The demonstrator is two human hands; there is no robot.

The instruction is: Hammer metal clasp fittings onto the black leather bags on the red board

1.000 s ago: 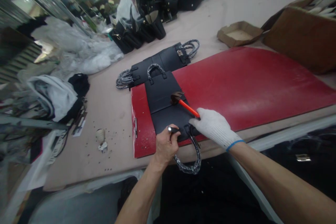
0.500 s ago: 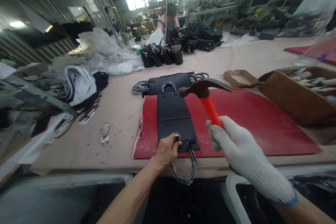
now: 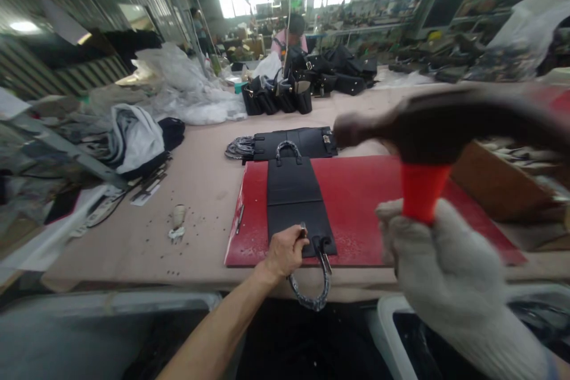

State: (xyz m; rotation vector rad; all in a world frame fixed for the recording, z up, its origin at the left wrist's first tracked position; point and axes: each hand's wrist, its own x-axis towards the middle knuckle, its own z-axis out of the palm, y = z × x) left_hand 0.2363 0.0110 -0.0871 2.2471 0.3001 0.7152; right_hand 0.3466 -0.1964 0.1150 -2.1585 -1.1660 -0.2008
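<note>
My bare left hand is closed around a short metal punch, held upright on the near part of a black bag panel; the punch's lower end is hidden by my fingers. In my gloved right hand is a claw hammer with an orange handle, raised close to the camera and blurred. The panel lies flat on a red board. A wrapped handle loop hangs over the table's front edge, and another handle is at the panel's far end.
More black panels with wrapped handles lie behind the board. A spool and scattered small bits are to the left. The cardboard box stands right, partly behind the hammer. Black bags sit farther back, near a person.
My right hand has lifted the hammer up and toward the camera, to the right. My left hand and the punch stay nearly in place on the panel.
</note>
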